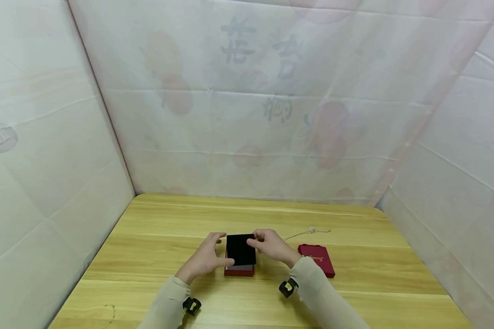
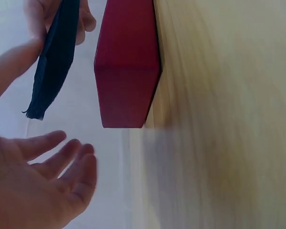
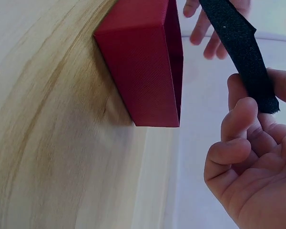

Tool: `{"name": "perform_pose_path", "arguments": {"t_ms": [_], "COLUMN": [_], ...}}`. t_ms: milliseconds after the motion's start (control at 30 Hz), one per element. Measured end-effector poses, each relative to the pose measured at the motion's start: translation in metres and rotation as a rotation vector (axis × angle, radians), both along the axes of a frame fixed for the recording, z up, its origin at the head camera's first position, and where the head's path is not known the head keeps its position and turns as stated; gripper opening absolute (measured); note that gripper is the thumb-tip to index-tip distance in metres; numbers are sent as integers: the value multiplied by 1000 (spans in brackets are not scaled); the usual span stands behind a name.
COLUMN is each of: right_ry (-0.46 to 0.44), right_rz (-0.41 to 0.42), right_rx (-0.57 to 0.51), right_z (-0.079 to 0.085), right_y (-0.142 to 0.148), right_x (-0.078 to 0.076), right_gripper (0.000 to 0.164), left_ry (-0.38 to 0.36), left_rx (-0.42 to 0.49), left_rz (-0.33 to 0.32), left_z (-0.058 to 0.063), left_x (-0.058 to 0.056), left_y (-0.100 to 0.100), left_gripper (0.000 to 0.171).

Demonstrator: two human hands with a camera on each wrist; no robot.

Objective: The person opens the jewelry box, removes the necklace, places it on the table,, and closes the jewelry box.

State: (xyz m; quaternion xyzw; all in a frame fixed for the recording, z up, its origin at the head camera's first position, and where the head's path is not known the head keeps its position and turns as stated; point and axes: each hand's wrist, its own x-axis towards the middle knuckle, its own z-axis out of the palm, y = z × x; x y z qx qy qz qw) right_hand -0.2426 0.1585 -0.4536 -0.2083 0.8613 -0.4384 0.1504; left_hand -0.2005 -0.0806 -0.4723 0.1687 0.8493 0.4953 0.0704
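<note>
We note a wood-grain table (image 1: 148, 256); over it, the left hand (image 1: 206, 257), fingers spread, and the right hand (image 1: 273, 246), thumb and finger pinching. Red box (image 1: 239, 273) near centre, open, fine-textured; its inside mostly hidden. Flat red lid (image 1: 319, 261) right, lettering indistinct. Black pad (image 1: 240, 250), thin, square, above the box, clamped at its far right corner; left thumb contact uncertain. Farther right, thin chain (image 1: 302, 234), one end hidden.

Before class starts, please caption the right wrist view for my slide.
Right hand pinching a black pad above an open red box on a wooden table.
</note>
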Motion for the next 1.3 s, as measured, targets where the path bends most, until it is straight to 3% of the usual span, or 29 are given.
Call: {"name": "perform_pose_path", "arguments": {"t_ms": [233,567,833,900,1033,1133,1300], "right_ry": [2,3,5,9,7,5,11], "right_rz": [1,0,-24,-20,-6,-6,-19], "right_rx": [-9,-24,-31,-38,-45,-46,-38], "right_z": [-2,-1,-1,8,11,1,-3], "right_y": [2,5,3,1,2,5,8], "right_x": [-1,-2,-1,4,5,-2,-4], "right_gripper": [39,39,33,33,34,36,38], "left_ry": [-48,-99,11,29,39,38,33], "left_rx": [-118,-134,-169,-175,-183,-196,-234], "left_rz": [-67,-107,-161,-169,-171,-168,-155], "left_z": [-3,-6,-12,-13,-13,-14,-14], "left_x": [-1,-4,-9,-10,-11,-11,-10], "left_y": [0,1,4,4,4,4,4], "left_gripper": [101,103,93,90,87,86,87]}}
